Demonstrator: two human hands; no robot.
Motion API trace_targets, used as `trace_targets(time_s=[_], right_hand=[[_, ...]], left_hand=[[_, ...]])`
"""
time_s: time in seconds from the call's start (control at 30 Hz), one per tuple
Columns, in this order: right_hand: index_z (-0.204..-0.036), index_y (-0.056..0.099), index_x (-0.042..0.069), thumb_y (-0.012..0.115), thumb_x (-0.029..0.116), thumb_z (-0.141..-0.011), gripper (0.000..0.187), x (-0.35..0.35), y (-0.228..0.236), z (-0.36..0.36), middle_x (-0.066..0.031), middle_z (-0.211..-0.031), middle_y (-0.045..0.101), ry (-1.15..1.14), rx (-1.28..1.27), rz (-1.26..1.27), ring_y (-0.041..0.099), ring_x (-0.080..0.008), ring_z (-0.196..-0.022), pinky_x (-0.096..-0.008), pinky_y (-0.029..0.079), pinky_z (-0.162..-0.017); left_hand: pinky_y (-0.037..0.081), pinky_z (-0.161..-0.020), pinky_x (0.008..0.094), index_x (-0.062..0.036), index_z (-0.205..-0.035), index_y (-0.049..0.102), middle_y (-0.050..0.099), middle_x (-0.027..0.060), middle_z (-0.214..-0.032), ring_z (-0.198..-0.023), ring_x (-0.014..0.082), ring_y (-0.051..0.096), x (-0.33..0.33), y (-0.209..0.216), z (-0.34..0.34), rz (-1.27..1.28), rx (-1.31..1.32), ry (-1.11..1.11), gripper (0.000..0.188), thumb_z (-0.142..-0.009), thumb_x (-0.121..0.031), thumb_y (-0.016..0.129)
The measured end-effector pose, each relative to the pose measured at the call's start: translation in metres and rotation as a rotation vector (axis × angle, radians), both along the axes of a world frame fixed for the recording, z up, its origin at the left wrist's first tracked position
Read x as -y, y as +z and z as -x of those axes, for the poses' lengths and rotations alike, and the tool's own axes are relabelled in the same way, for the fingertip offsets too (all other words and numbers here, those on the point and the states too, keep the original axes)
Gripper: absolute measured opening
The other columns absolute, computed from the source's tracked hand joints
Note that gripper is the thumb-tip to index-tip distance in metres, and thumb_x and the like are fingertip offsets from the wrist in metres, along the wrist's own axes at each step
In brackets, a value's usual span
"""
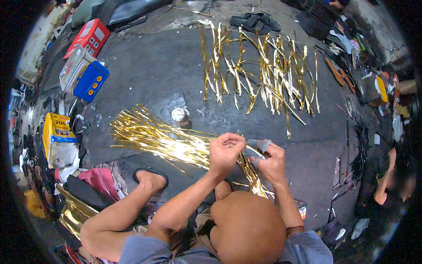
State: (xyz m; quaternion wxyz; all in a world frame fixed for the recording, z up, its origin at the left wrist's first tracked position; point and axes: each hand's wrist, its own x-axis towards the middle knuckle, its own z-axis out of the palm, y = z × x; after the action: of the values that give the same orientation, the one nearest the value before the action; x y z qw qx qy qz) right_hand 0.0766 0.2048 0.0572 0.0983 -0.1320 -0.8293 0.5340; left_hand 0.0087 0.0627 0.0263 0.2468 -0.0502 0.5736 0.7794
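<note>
My left hand point(226, 152) has its thumb and fingers pinched together beside some shiny gold strips, apparently with a thin strip between the fingertips. Facing it, my right hand point(273, 163) wears grey coverings on the thumb and forefinger. A pale, glinting gold strip point(252, 152) runs between these two fingers. Beneath my hands, gold strips point(251, 177) trail toward my body. A thick bundle of gold strips point(162, 138) fans out to the left, its near end partly behind my left hand. More gold strips point(274, 75) lie spread in loose rows farther off.
A short round object with a white top point(179, 115) stands on the dark mat point(145, 70). Boxes line the left: red point(90, 37), blue and clear point(90, 81), yellow point(59, 134). Dark sandals point(255, 22) lie at the far edge. Another person point(391, 185) is at the right.
</note>
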Motion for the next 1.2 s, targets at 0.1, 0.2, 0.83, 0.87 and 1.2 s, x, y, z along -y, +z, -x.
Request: trace_targets(time_s=[0.1, 0.2, 0.83, 0.87, 1.2], right_hand=[[-0.099, 0.075, 0.006, 0.08, 0.007, -0.065, 0.035, 0.011, 0.001, 0.015, -0.008, -0.083, 0.069, 0.131, -0.054, -0.19, 0.067, -0.0209, -0.073, -0.0315, 0.052, -0.065], [-0.094, 0.073, 0.004, 0.082, 0.01, -0.063, 0.033, 0.02, -0.011, 0.024, -0.0093, -0.079, 0.066, 0.166, -0.187, -0.254, 0.066, -0.0259, -0.07, -0.0349, 0.051, -0.06], [-0.088, 0.071, 0.004, 0.076, 0.007, -0.06, 0.029, 0.068, -0.008, 0.047, -0.0105, -0.073, 0.064, 0.293, -0.381, -0.313, 0.063, -0.0256, -0.062, -0.036, 0.048, -0.054], [-0.087, 0.072, 0.004, 0.075, 0.007, -0.06, 0.027, 0.07, -0.011, 0.046, -0.0095, -0.072, 0.064, 0.307, -0.408, -0.314, 0.063, -0.0243, -0.059, -0.035, 0.048, -0.052], [-0.082, 0.072, 0.006, 0.076, 0.007, -0.06, 0.022, 0.066, -0.014, 0.017, -0.0077, -0.071, 0.065, 0.451, -0.303, -0.276, 0.062, -0.0216, -0.055, -0.033, 0.048, -0.05]], left_hand=[[0.049, -0.063, 0.0191, 0.0036, -0.09, 0.068, 0.068, 0.0039, -0.078, -0.069, 0.0059, 0.062, 0.015, -0.005, 0.003, -0.011, 0.055, 0.1, 0.008, -0.086, -0.002, 0.07], [0.049, -0.062, 0.02, 0.0034, -0.094, 0.068, 0.069, 0.0041, -0.08, -0.07, 0.0069, 0.062, 0.024, -0.001, 0.005, -0.042, 0.076, 0.155, 0.01, -0.087, -0.003, 0.07], [0.047, -0.071, 0.0271, 0.0027, -0.095, 0.064, 0.064, 0.0054, -0.082, -0.074, 0.0129, 0.059, 0.085, 0.005, 0.037, -0.238, 0.191, 0.371, 0.011, -0.088, -0.004, 0.069], [0.048, -0.07, 0.0272, 0.0022, -0.094, 0.064, 0.064, 0.0052, -0.081, -0.073, 0.013, 0.059, 0.094, 0.001, 0.046, -0.256, 0.162, 0.41, 0.01, -0.088, -0.004, 0.069], [0.048, -0.062, 0.0274, 0.0012, -0.091, 0.067, 0.064, 0.0064, -0.076, -0.067, 0.0151, 0.06, 0.208, -0.037, 0.126, -0.23, -0.02, 0.698, 0.006, -0.086, -0.004, 0.068]])
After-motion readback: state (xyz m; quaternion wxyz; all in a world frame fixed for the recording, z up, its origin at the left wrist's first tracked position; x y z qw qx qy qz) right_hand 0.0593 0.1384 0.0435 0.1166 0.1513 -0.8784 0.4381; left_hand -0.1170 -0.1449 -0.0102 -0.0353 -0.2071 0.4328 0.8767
